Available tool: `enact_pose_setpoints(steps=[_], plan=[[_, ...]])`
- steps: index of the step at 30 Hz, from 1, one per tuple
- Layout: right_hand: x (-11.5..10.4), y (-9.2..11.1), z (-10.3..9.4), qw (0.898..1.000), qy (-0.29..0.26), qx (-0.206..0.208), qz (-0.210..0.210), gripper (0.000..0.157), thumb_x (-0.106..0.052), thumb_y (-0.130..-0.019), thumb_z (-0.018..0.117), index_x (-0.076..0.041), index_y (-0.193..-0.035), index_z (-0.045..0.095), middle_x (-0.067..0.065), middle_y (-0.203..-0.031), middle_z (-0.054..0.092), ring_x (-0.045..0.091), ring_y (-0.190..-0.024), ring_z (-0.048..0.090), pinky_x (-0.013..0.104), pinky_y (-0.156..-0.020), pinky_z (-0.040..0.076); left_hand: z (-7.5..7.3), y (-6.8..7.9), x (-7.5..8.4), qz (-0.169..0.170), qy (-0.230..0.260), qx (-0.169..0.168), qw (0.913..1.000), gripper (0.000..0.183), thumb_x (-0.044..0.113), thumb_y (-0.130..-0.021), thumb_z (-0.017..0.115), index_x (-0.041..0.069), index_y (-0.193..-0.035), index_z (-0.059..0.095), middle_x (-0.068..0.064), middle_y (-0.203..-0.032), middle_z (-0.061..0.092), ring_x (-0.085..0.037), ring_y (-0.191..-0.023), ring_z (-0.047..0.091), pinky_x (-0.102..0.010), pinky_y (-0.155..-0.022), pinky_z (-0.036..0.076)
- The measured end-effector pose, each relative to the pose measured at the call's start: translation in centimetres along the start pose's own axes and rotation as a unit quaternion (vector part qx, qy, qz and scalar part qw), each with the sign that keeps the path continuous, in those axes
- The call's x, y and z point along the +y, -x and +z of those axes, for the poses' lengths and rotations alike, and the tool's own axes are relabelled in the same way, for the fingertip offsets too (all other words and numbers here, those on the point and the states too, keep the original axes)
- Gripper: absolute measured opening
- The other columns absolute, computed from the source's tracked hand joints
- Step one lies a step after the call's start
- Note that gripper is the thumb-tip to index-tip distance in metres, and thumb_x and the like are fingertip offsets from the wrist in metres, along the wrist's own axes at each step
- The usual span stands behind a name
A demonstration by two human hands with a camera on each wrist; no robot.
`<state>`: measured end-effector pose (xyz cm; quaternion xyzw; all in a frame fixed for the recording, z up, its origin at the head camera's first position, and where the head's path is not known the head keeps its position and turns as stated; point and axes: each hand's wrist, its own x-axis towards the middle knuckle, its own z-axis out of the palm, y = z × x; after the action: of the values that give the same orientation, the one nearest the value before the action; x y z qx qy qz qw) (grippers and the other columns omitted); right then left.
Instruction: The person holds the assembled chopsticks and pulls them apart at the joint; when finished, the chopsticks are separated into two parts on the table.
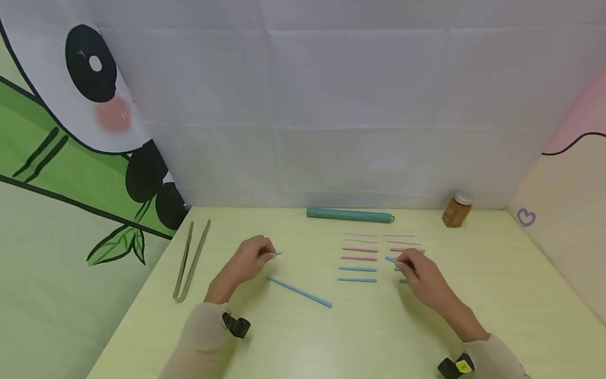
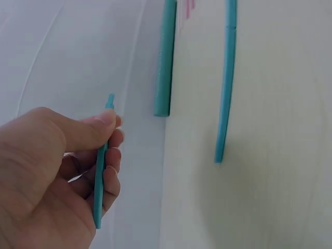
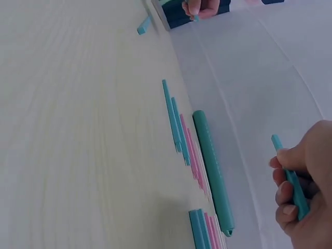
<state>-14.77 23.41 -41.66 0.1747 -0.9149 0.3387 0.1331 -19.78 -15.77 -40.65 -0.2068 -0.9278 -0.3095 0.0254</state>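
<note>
My left hand (image 1: 251, 259) is raised over the left part of the table and pinches a short blue rod (image 2: 100, 181). This rod has a narrower tip at one end. My right hand (image 1: 423, 275) pinches another short blue rod (image 3: 296, 191) above the right column of rods, hiding part of it. Between the hands a longer blue rod (image 1: 299, 291) lies slanting on the table; the left wrist view shows a seam across it. In the left column, blue rods (image 1: 357, 280), pink rods (image 1: 359, 258) and thin pale rods (image 1: 361, 241) lie parallel.
A green tube (image 1: 349, 215) lies along the table's back edge. Metal tongs (image 1: 190, 263) lie at the left. A small brown jar with a silver lid (image 1: 456, 209) stands at the back right. A pale cloth wall (image 1: 331, 116) rises behind the table.
</note>
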Motion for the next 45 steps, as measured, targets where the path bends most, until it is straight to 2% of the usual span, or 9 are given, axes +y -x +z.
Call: enact_pose_setpoints(steps=[4, 9, 13, 18, 24, 28, 32, 37, 45], plan=[[1.4, 0.6, -1.8, 1.0, 0.008, -0.005, -0.006, 0.005, -0.006, -0.095, 0.057, -0.009, -0.097, 0.06, 0.002, -0.089, 0.062, 0.003, -0.072, 0.047, 0.023, -0.061, 0.042, -0.6, 0.1, -0.1, 0.001, 0.03, -0.022, 0.9993, 0.005, 0.011, -0.094, 0.061, 0.008, -0.092, 0.064, -0.001, -0.084, 0.056, -0.012, -0.073, 0.05, -0.027, -0.067, 0.045], [2.5, 1.4, -2.3, 0.999, 0.024, 0.009, -0.032, 0.007, -0.006, -0.09, 0.064, -0.012, -0.094, 0.065, -0.005, -0.09, 0.061, -0.001, -0.072, 0.047, 0.021, -0.061, 0.043, 0.8, -0.2, 1.8, 0.004, 0.047, -0.036, 0.9982, 0.005, 0.012, -0.094, 0.06, 0.01, -0.095, 0.065, 0.001, -0.087, 0.057, -0.011, -0.077, 0.051, -0.027, -0.071, 0.046], [3.6, 2.4, -2.4, 0.999, 0.034, 0.009, -0.04, 0.009, -0.004, -0.087, 0.067, -0.011, -0.093, 0.068, -0.007, -0.087, 0.056, -0.002, -0.069, 0.043, 0.02, -0.058, 0.042, 2.7, -0.1, 3.3, 0.016, 0.042, -0.044, 0.998, 0.007, 0.013, -0.094, 0.061, 0.011, -0.097, 0.066, 0.002, -0.086, 0.055, -0.01, -0.077, 0.049, -0.027, -0.071, 0.045], [4.7, 3.4, -2.7, 0.998, 0.04, -0.004, -0.047, 0.014, 0.001, -0.084, 0.068, -0.009, -0.094, 0.069, -0.005, -0.088, 0.059, -0.003, -0.072, 0.044, 0.02, -0.058, 0.041, 5.8, -0.3, 5.0, 0.038, 0.032, -0.063, 0.9968, 0.009, 0.017, -0.095, 0.059, 0.014, -0.1, 0.066, 0.002, -0.086, 0.05, -0.01, -0.078, 0.049, -0.025, -0.069, 0.043], [5.8, 4.3, -2.6, 0.997, 0.034, -0.025, -0.07, 0.023, 0.004, -0.08, 0.07, -0.013, -0.096, 0.069, -0.006, -0.089, 0.061, -0.004, -0.075, 0.048, 0.021, -0.06, 0.044, 9.6, -0.9, 7.3, 0.07, 0.017, -0.093, 0.9931, 0.014, 0.011, -0.097, 0.055, 0.012, -0.106, 0.066, 0.002, -0.089, 0.05, -0.009, -0.08, 0.049, -0.022, -0.073, 0.045], [6.2, 4.6, -2.4, 0.997, 0.024, -0.031, -0.069, 0.023, 0.004, -0.08, 0.071, -0.014, -0.094, 0.07, -0.007, -0.09, 0.065, -0.003, -0.079, 0.054, 0.02, -0.064, 0.047, 11.5, -1.3, 9.1, 0.09, 0.003, -0.098, 0.9911, 0.015, 0.005, -0.096, 0.053, 0.01, -0.104, 0.064, 0.001, -0.09, 0.053, -0.008, -0.08, 0.047, -0.02, -0.075, 0.045], [6.3, 4.7, -2.3, 0.997, 0.016, -0.038, -0.058, 0.021, 0.003, -0.079, 0.072, -0.013, -0.092, 0.069, -0.005, -0.088, 0.066, -0.004, -0.078, 0.054, 0.02, -0.065, 0.047, 12.9, -1.4, 10.6, 0.1, -0.016, -0.087, 0.9911, 0.01, 0.003, -0.094, 0.057, 0.01, -0.099, 0.063, 0.0, -0.09, 0.054, -0.009, -0.08, 0.047, -0.019, -0.076, 0.045], [6.3, 4.7, -2.2, 0.997, 0.005, -0.057, -0.049, 0.019, 0.001, -0.08, 0.072, -0.014, -0.091, 0.068, -0.005, -0.088, 0.066, -0.005, -0.078, 0.053, 0.02, -0.065, 0.048, 14.1, -1.3, 11.7, 0.093, -0.045, -0.08, 0.9914, 0.011, 0.004, -0.094, 0.057, 0.012, -0.098, 0.064, 0.0, -0.092, 0.054, -0.011, -0.084, 0.047, -0.019, -0.08, 0.044], [6.7, 4.7, -1.7, 0.996, 0.009, -0.066, -0.065, 0.022, 0.003, -0.078, 0.073, -0.016, -0.086, 0.067, -0.008, -0.085, 0.062, -0.005, -0.076, 0.052, 0.019, -0.065, 0.048, 14.6, -1.4, 12.4, 0.091, -0.067, -0.071, 0.991, 0.012, 0.005, -0.092, 0.061, 0.014, -0.095, 0.067, 0.003, -0.089, 0.057, -0.011, -0.084, 0.05, -0.02, -0.081, 0.045]])
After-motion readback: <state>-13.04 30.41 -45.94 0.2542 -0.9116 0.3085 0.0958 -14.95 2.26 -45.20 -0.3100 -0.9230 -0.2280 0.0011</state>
